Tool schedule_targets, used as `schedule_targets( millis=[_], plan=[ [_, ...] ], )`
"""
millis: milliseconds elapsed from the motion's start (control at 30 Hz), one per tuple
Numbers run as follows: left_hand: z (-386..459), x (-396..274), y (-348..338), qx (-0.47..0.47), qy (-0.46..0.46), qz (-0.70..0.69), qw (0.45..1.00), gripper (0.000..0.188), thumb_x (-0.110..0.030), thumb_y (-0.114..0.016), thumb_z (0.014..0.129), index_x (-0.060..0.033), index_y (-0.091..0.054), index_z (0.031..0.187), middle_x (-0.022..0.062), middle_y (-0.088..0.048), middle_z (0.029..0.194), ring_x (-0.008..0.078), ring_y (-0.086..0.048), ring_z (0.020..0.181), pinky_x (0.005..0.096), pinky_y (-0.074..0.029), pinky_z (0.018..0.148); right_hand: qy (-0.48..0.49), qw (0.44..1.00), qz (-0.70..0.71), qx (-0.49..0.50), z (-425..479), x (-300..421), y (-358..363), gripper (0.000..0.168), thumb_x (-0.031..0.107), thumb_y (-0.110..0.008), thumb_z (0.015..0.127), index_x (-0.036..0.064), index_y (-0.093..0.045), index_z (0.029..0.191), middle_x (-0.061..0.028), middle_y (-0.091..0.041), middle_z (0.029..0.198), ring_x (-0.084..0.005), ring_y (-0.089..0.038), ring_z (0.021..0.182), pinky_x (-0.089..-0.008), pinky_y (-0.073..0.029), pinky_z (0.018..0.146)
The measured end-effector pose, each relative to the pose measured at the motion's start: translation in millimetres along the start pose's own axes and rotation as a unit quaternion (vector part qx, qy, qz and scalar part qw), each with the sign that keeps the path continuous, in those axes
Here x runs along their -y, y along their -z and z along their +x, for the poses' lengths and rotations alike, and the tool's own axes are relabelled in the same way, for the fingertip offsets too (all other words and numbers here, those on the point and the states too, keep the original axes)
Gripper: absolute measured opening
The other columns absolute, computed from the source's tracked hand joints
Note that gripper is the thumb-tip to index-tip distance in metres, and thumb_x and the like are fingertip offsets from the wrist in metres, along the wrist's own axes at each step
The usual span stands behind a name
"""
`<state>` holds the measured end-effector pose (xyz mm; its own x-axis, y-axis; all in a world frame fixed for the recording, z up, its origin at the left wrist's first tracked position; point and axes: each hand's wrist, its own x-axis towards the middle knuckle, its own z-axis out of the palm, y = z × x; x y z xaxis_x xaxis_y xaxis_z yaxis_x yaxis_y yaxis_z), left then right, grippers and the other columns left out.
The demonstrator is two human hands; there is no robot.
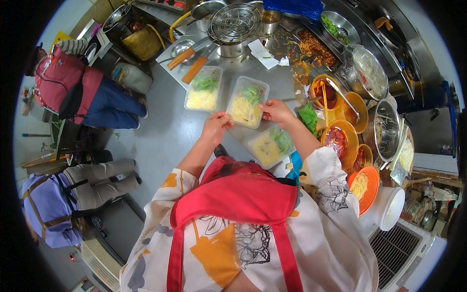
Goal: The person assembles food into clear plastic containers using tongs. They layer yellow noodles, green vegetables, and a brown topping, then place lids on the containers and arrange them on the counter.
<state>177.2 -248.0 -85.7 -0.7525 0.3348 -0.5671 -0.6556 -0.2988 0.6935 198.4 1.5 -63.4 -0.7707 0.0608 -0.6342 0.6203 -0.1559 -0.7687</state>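
Note:
Before me is a clear plastic takeaway container [243, 109] with pale noodles at its near end and chopped green vegetables at its far end. My left hand [215, 127] pinches its near left corner, while my right hand [278, 111] grips its right edge. I cannot tell whether it bears a lid. To its left stands a similar container [201, 99], filled the same way. A third container [269, 149] of noodles and greens lies nearer my body, below my right forearm.
Two wooden-handled wire strainers [233, 23] rest over a pot at the back. Sauce bowls [337, 140] line the right, near steel bowls [381, 129] and an orange bowl of shredded food [361, 186]. Chopped seasoning [315, 47] lies behind. Two people [78, 87] stand to the left.

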Motion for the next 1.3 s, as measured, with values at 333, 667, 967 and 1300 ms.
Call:
schedule_targets(
  millis=[333, 667, 967, 1300],
  plan=[
    [-8, -15, 0, -0.001, 0.054, -0.095, 0.994, 0.015, -0.006, -0.055, 0.091, 0.0018, -0.050, 0.103, 0.0087, -0.056, 0.097, 0.0210, -0.056, 0.085, 0.0356, -0.050, 0.083, 0.044, 0.991, 0.118, 0.044, 0, -1, -7, 0.019, 0.011, -0.069, 0.082, 0.003, -0.052, 0.087, -0.0054, -0.057, 0.080, -0.0131, -0.055, 0.066, -0.0255, -0.046, 0.058],
    [-17, -11, -13, 0.005, 0.049, -0.133, 0.990, 0.014, -0.002, -0.055, 0.089, 0.0025, -0.051, 0.102, 0.0092, -0.056, 0.095, 0.0217, -0.057, 0.085, 0.0358, -0.051, 0.083, 0.039, 0.962, 0.265, 0.047, -77, 2, -47, 0.016, 0.016, -0.064, 0.088, 0.009, -0.050, 0.089, -0.0039, -0.059, 0.084, -0.0149, -0.061, 0.081, -0.0262, -0.049, 0.071],
    [-33, -20, -14, 0.070, 0.006, -0.025, 0.997, 0.015, -0.003, -0.056, 0.089, 0.0018, -0.051, 0.103, 0.0074, -0.057, 0.091, 0.0190, -0.057, 0.083, 0.0327, -0.050, 0.080, 0.207, 0.927, 0.310, 0.042, -81, -52, -52, 0.011, 0.009, -0.063, 0.086, 0.006, -0.052, 0.085, -0.0061, -0.061, 0.083, -0.0163, -0.060, 0.078, -0.0283, -0.048, 0.073],
    [-91, -1, -38, 0.207, 0.045, 0.159, 0.964, 0.016, -0.008, -0.058, 0.089, -0.0017, -0.054, 0.103, 0.0036, -0.058, 0.094, 0.0131, -0.056, 0.085, 0.0295, -0.046, 0.078, 0.112, 0.985, 0.119, 0.047, -188, -121, -27, 0.017, 0.019, -0.060, 0.090, 0.003, -0.055, 0.087, -0.0052, -0.063, 0.085, -0.0085, -0.056, 0.076, -0.0247, -0.048, 0.068]
  ],
)
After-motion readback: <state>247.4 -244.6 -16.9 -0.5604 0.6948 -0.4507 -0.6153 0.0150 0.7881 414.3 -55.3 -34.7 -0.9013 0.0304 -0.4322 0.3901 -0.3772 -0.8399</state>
